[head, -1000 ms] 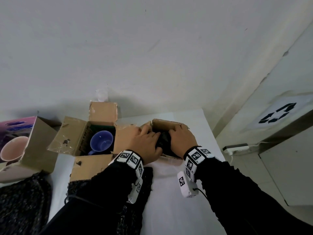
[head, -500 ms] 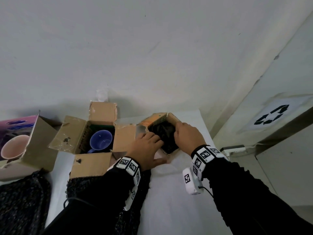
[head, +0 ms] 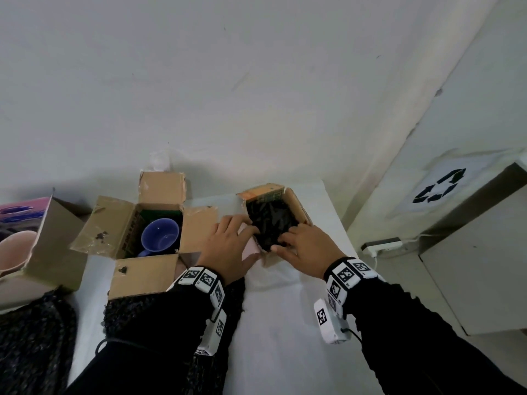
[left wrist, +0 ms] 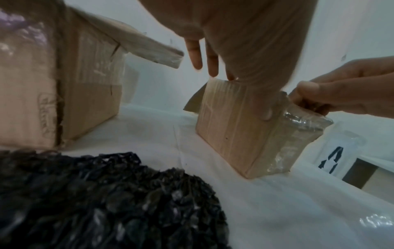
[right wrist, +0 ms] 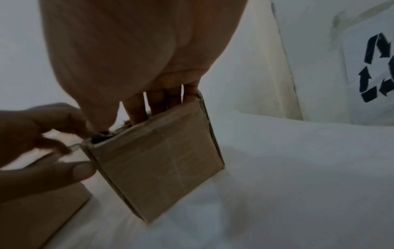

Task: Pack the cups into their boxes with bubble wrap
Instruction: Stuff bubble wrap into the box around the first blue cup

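The small brown cardboard box (head: 296, 208) stuffed with black bubble wrap (head: 271, 220) sits at twelve o'clock from both hands, long axis running eleven-to-five. The left hand (head: 228, 246) grips its near-left wall, thumb outside; the right hand (head: 305, 249) curls its fingers into the wrap, equally near. Three boxes and two bare cups show: a blue ceramic cup (head: 160, 234) and a pink cup (head: 12, 252).

Small open cardboard box (head: 296, 201) stuffed with black bubble wrap (head: 271, 220), blue cup (head: 159, 238) boxed beside

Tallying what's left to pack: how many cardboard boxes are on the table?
3: the small box under both hands, the open box holding the blue cup, and the box at the left edge. More may be out of view.
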